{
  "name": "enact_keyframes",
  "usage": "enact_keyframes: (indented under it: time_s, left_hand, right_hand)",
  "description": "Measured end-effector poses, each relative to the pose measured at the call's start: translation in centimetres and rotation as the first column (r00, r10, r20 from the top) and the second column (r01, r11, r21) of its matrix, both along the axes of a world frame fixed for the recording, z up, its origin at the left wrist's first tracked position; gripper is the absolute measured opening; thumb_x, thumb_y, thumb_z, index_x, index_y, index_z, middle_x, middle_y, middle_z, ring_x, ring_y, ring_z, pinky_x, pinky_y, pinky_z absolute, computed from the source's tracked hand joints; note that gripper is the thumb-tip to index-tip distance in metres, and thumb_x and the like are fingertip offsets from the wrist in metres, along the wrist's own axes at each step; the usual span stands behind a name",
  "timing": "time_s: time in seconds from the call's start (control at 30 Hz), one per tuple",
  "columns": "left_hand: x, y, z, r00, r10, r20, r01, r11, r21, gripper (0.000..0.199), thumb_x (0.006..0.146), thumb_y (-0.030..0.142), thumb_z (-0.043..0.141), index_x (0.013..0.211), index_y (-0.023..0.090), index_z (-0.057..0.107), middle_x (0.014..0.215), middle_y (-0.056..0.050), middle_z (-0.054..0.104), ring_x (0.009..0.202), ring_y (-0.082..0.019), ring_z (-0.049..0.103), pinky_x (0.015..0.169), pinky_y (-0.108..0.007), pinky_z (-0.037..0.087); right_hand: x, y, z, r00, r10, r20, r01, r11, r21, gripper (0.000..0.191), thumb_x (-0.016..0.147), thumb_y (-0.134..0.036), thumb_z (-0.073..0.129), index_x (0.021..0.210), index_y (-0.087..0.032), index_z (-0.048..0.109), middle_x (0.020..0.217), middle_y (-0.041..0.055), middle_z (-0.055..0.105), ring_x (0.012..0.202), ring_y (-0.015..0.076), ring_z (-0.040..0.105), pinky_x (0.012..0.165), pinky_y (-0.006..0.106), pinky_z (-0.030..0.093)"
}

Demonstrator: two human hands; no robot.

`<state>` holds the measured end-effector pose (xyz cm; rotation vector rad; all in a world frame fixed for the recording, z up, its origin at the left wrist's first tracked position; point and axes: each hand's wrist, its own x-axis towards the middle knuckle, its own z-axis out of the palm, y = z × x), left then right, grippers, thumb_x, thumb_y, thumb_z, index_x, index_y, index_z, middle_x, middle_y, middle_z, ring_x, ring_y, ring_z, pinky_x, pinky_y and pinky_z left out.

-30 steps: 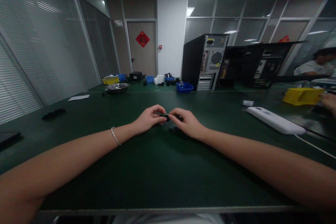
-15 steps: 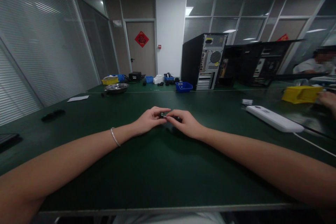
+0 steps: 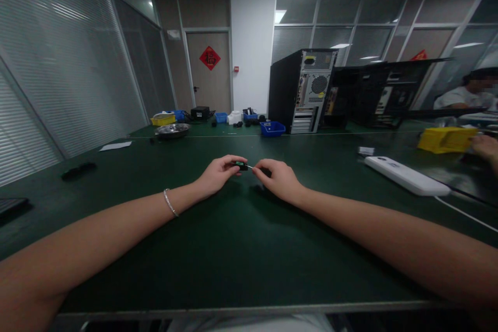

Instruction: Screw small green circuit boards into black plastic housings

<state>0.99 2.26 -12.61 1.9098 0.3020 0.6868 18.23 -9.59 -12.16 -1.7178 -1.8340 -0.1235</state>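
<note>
Above the middle of the green table (image 3: 249, 249), my left hand (image 3: 218, 175) pinches a small black part (image 3: 241, 166) with a bit of green on it. My right hand (image 3: 278, 181) is closed just to the right, its thumb and forefinger on a thin, light-coloured piece (image 3: 250, 167) that reaches to the black part. What this thin piece is cannot be made out. A gap separates the fingertips of the two hands.
A white power strip (image 3: 406, 175) lies right, near a yellow bin (image 3: 447, 140) and another person's hand (image 3: 486, 146). Behind stand a black computer case (image 3: 288, 91) and a blue bin (image 3: 272, 128). A metal dish (image 3: 172, 131) and paper (image 3: 115, 146) lie left.
My hands have moved slightly apart, opening a gap between the fingertips. The black part and the thin piece now show more clearly.
</note>
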Motion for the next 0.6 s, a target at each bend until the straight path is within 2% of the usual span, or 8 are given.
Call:
enact_keyframes:
  time_s: [0.23,0.37,0.47,0.6]
  left_hand:
    - [-0.32,-0.24,0.13,1.000,-0.020,-0.011,0.022,0.975,0.223,0.026,0.085,0.017,0.051,0.108,0.017,0.062,0.109,-0.007,0.062,0.099,-0.019,0.060,0.087,-0.035,0.051]
    - [-0.55,-0.33,0.29,0.999,0.042,-0.017,-0.033,0.932,0.361,0.025,0.085,0.018,0.052,0.107,0.019,0.065,0.106,-0.007,0.063,0.099,-0.020,0.059,0.089,-0.035,0.049]
    - [-0.59,-0.24,0.44,0.999,0.047,-0.020,-0.037,0.939,0.342,0.027,0.085,0.019,0.053,0.108,0.019,0.065,0.108,-0.007,0.064,0.101,-0.020,0.059,0.091,-0.036,0.048]
    - [-0.43,-0.31,0.57,1.000,0.006,-0.016,-0.003,0.983,0.185,0.027,0.082,0.017,0.056,0.107,0.016,0.066,0.108,-0.008,0.066,0.099,-0.020,0.062,0.089,-0.036,0.050]
  right_hand:
    - [0.10,0.00,-0.08,0.997,0.014,0.072,-0.012,1.000,-0.028,0.023,0.089,-0.034,0.046,0.089,-0.023,0.066,0.085,0.0029,0.066,0.076,0.0173,0.058,0.057,0.025,0.035]
    - [0.23,0.00,-0.22,0.997,0.022,0.074,-0.020,1.000,-0.020,0.023,0.089,-0.034,0.046,0.088,-0.023,0.066,0.085,0.0026,0.067,0.077,0.0172,0.058,0.058,0.025,0.036]
    - [0.29,0.04,-0.32,0.998,0.054,0.026,-0.053,0.998,-0.023,0.024,0.090,-0.034,0.045,0.088,-0.023,0.066,0.084,0.0020,0.066,0.075,0.0164,0.057,0.059,0.024,0.037]
    - [0.33,0.20,-0.47,0.995,0.087,-0.043,-0.088,0.996,-0.020,0.024,0.090,-0.034,0.045,0.086,-0.022,0.065,0.081,0.0014,0.066,0.073,0.0158,0.057,0.060,0.024,0.038]
